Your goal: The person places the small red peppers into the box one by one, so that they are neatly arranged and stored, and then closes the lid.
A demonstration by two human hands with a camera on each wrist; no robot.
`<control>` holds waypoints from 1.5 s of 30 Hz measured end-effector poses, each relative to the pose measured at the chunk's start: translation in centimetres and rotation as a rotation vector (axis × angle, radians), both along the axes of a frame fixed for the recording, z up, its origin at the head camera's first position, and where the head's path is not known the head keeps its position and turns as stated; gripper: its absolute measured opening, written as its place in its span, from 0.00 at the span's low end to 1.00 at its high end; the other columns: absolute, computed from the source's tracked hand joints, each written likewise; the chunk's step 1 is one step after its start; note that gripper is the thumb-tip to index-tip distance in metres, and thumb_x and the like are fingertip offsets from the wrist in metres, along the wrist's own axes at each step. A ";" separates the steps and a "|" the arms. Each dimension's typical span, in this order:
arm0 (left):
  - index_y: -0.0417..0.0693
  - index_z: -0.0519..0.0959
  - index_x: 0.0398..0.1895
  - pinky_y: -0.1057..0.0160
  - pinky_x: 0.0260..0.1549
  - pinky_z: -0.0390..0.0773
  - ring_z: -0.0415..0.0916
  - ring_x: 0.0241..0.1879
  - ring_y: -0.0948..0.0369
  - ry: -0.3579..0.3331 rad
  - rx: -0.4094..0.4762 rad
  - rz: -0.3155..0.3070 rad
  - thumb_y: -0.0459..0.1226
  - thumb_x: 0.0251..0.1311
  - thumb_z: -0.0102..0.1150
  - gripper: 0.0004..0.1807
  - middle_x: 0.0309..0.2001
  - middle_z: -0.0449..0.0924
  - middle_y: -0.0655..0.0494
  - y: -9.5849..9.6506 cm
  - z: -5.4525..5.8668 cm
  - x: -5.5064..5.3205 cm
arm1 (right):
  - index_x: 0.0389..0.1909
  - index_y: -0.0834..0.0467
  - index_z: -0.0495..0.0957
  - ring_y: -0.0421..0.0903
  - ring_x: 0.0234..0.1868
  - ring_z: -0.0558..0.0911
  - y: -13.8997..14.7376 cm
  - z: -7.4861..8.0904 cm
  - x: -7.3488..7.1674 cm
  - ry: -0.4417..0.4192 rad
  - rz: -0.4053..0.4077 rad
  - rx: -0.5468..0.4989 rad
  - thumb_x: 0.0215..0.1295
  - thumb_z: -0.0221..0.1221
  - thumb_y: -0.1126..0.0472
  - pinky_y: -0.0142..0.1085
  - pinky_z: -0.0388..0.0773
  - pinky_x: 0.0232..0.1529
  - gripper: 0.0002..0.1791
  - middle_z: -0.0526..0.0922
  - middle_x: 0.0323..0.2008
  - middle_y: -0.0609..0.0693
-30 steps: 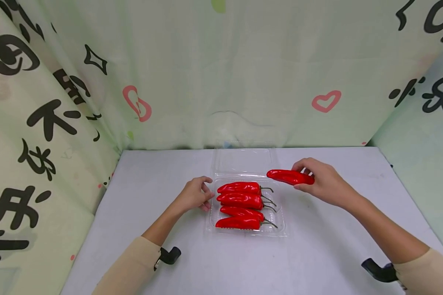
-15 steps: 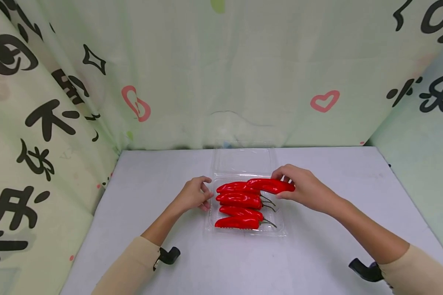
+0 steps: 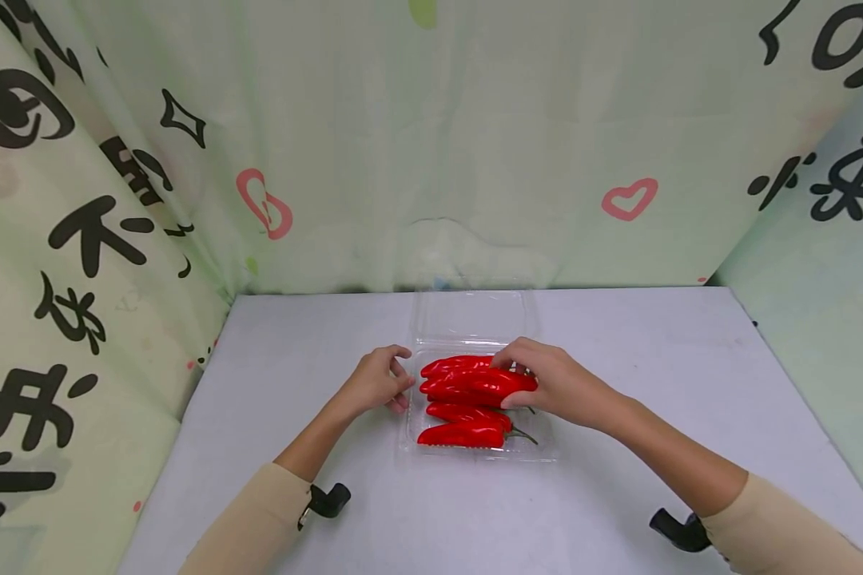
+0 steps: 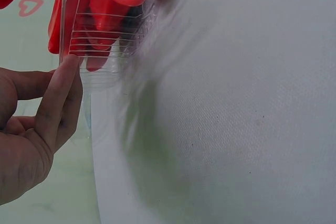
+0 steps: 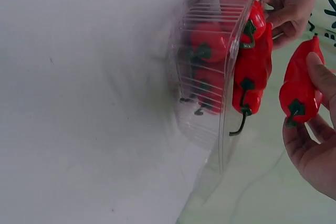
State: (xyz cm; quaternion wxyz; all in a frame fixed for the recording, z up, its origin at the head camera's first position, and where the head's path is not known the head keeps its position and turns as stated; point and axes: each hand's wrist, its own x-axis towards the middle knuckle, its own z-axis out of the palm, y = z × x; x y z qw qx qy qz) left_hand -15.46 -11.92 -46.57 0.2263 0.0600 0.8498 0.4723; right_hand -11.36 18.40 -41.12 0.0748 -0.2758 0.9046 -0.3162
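My right hand [image 3: 568, 391] grips a glossy red chili pepper [image 5: 300, 80] near its green stem end, between thumb and fingers. This pepper is raised above several like it [image 3: 463, 435] lying side by side in a clear plastic clamshell box [image 5: 197, 124], stems to the right; in the right wrist view a gap shows between it and the heap. At the box's left side, my left hand [image 3: 374, 379] has extended fingers, a fingertip [image 4: 68, 64] right at the ribbed wall. In the head view the held pepper and right hand cover some stems.
The box's clear lid [image 3: 475, 315] stands hinged open at the back. Under it is a white-covered table [image 3: 331, 319], with a printed curtain [image 3: 431, 160] close behind its far edge. A dark camera mount [image 3: 679, 531] juts from the right sleeve.
My right hand has carried the pepper left and toward me, from right of the box to over the peppers inside. The left hand has stayed at the box's left side.
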 end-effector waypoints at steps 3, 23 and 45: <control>0.36 0.70 0.69 0.63 0.24 0.87 0.83 0.20 0.58 0.003 0.003 0.001 0.30 0.67 0.63 0.28 0.35 0.80 0.47 0.0 0.0 0.0 | 0.55 0.52 0.80 0.42 0.46 0.81 -0.5 -0.5 0.2 0.011 0.018 0.016 0.53 0.78 0.60 0.27 0.85 0.40 0.28 0.82 0.49 0.46; 0.37 0.70 0.70 0.63 0.24 0.87 0.83 0.20 0.57 0.005 0.003 -0.001 0.30 0.68 0.63 0.28 0.35 0.79 0.47 0.0 0.0 -0.2 | 0.55 0.53 0.81 0.46 0.54 0.80 -2.9 -1.6 0.8 0.037 0.107 0.151 0.53 0.79 0.56 0.34 0.87 0.47 0.28 0.82 0.52 0.48; 0.35 0.69 0.69 0.63 0.24 0.87 0.83 0.19 0.58 0.008 0.009 -0.003 0.30 0.67 0.63 0.28 0.35 0.79 0.47 -0.1 -0.1 0.0 | 0.55 0.49 0.82 0.45 0.52 0.79 -3.6 -3.0 1.4 0.224 0.150 0.234 0.51 0.80 0.51 0.33 0.87 0.44 0.30 0.80 0.49 0.48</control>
